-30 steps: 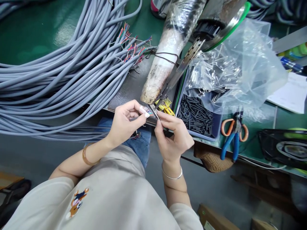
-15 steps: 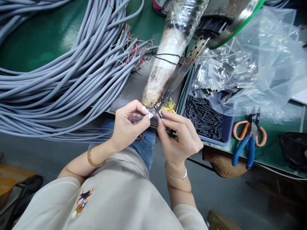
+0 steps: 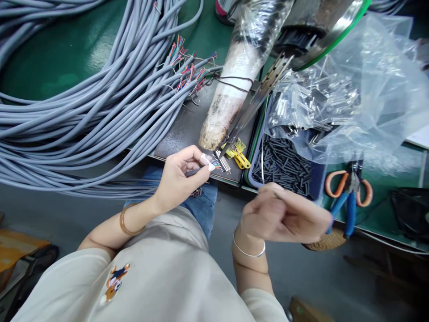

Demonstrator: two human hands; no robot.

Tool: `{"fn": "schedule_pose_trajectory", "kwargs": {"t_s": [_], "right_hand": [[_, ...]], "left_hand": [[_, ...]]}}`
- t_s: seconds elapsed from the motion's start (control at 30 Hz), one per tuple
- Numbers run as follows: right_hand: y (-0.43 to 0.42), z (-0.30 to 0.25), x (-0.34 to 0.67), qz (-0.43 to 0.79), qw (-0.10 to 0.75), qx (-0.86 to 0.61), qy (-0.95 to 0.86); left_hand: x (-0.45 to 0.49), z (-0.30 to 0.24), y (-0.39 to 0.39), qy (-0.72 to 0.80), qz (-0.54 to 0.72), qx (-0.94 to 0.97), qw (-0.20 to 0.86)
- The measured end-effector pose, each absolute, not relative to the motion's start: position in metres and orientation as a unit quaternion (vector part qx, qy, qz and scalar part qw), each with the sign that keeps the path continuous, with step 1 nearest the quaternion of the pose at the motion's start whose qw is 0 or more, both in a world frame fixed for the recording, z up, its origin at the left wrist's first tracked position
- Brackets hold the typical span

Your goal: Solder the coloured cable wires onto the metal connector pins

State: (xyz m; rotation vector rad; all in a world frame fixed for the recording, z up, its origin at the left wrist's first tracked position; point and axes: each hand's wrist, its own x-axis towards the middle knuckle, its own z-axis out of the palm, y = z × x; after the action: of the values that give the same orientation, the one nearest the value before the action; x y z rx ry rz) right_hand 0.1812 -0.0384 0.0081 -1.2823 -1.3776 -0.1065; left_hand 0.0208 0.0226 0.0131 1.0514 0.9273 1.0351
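Note:
My left hand [image 3: 181,176] pinches the end of a grey cable [image 3: 193,171], whose short coloured wires fan out beside a small black connector strip [image 3: 221,162] at the bench edge. My right hand [image 3: 284,217] is blurred by motion, low and to the right, just in front of the blue tray of black tubes [image 3: 284,165]. Its fingers are smeared and I cannot see whether it holds anything. A metal terminal strip [image 3: 258,100] runs down from a reel to the spot near the connector.
A big bundle of grey cables [image 3: 87,107] covers the left of the green bench. A plastic-wrapped machine arm [image 3: 234,85] stands in the middle. A clear bag of metal parts [image 3: 338,94] lies at right, with orange and blue-handled pliers [image 3: 348,194] and a yellow tool [image 3: 239,154].
My right hand has left the cable end and swung down and to the right, toward the tray and pliers. My left hand still holds the cable end in place.

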Motion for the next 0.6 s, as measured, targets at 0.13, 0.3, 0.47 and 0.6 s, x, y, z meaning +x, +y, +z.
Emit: {"fn": "schedule_pose_trajectory", "kwargs": {"t_s": [0.13, 0.3, 0.47, 0.6], "right_hand": [[-0.036, 0.009, 0.176, -0.098, 0.629, -0.537, -0.554], [-0.040, 0.001, 0.171, -0.033, 0.498, -0.564, -0.658], [-0.036, -0.003, 0.169, -0.022, 0.499, -0.565, -0.657], [-0.031, -0.005, 0.169, -0.006, 0.514, -0.568, -0.643]], "left_hand": [[0.020, 0.013, 0.021, 0.407, 0.461, 0.454, 0.645], [0.022, 0.014, 0.021, 0.401, 0.479, 0.470, 0.624], [0.026, 0.015, 0.022, 0.412, 0.493, 0.486, 0.593], [0.027, 0.015, 0.023, 0.416, 0.495, 0.488, 0.587]]}}
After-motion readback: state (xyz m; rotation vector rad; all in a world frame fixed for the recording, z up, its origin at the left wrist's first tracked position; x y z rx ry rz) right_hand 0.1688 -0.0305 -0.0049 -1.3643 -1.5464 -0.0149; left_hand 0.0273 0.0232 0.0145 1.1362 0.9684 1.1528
